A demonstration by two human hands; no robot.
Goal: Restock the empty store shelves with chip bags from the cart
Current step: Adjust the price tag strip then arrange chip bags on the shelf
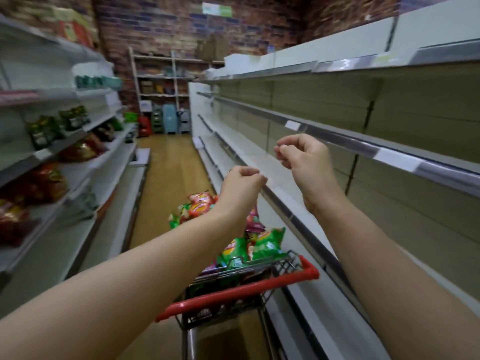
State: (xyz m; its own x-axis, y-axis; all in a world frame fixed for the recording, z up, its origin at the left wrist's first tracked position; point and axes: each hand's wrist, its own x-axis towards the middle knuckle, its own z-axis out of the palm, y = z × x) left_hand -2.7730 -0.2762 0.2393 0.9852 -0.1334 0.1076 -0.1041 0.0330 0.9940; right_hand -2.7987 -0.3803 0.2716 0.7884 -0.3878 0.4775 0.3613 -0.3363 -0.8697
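Note:
A wire cart with a red handle point(241, 292) stands in the aisle below my arms, holding several green and red chip bags point(262, 245). Bare white shelves point(324, 141) run along the right side. My left hand point(241, 188) hovers above the cart with its fingers curled and nothing in it. My right hand point(304, 157) is raised in front of the bare middle shelf, fingers also curled, holding nothing.
Shelves on the left point(65, 162) carry red and green snack bags. The wooden floor point(168, 162) of the aisle runs to a brick back wall with a storage rack point(161, 81) and crates.

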